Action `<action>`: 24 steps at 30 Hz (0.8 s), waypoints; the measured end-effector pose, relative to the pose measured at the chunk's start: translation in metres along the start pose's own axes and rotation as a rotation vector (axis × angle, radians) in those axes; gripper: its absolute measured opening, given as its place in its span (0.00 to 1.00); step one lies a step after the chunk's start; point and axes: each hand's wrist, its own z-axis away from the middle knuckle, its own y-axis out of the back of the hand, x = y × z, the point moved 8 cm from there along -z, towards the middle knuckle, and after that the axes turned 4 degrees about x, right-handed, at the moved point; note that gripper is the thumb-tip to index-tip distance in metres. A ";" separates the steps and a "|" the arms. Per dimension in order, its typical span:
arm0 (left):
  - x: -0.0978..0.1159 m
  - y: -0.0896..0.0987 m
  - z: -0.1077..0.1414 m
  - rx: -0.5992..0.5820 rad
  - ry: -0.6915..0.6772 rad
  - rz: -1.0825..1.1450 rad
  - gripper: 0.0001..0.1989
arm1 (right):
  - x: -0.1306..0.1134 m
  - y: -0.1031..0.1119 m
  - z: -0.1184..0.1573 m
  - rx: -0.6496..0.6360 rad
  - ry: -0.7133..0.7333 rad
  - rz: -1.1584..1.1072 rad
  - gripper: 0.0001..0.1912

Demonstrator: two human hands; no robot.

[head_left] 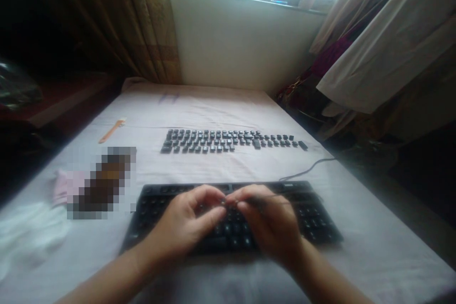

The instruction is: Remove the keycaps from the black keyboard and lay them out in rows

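Note:
A black keyboard (213, 245) lies on the cloth-covered surface, under both hands. Over its left half is my left hand (188, 221), thumb and fingers pinched together near the keyboard's middle. My right hand (272, 223) meets it there, its fingertips also pinched. Something tiny shows between the fingertips, too small to name. A thin dark tool-like item, blurred, seems to lie along my right hand. Behind the keyboard, loose black keycaps (213, 141) stand in several rows.
An orange-handled brush (112, 131) lies at the back left. Pink cloth (66, 187), a pixelated dark item (107, 180) and white cloth (33, 232) are at the left. A cable (308, 168) runs off right. Curtains, wall and window stand behind.

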 end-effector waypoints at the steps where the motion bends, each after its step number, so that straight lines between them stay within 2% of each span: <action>1: -0.002 -0.001 0.000 -0.005 0.018 0.041 0.08 | 0.000 -0.001 0.000 0.002 -0.001 -0.004 0.10; 8: -0.017 -0.003 0.001 -0.049 0.160 0.208 0.08 | 0.003 -0.008 0.001 0.027 0.004 -0.032 0.12; 14: -0.027 -0.004 0.001 -0.065 0.337 0.220 0.08 | 0.004 -0.005 0.003 0.057 0.022 -0.031 0.17; 20: -0.031 -0.003 0.001 -0.010 0.430 0.327 0.14 | 0.005 -0.008 0.000 -0.006 0.030 0.124 0.09; 24: -0.030 -0.001 0.001 0.018 0.401 0.363 0.15 | 0.009 -0.020 0.004 -0.075 0.049 0.245 0.08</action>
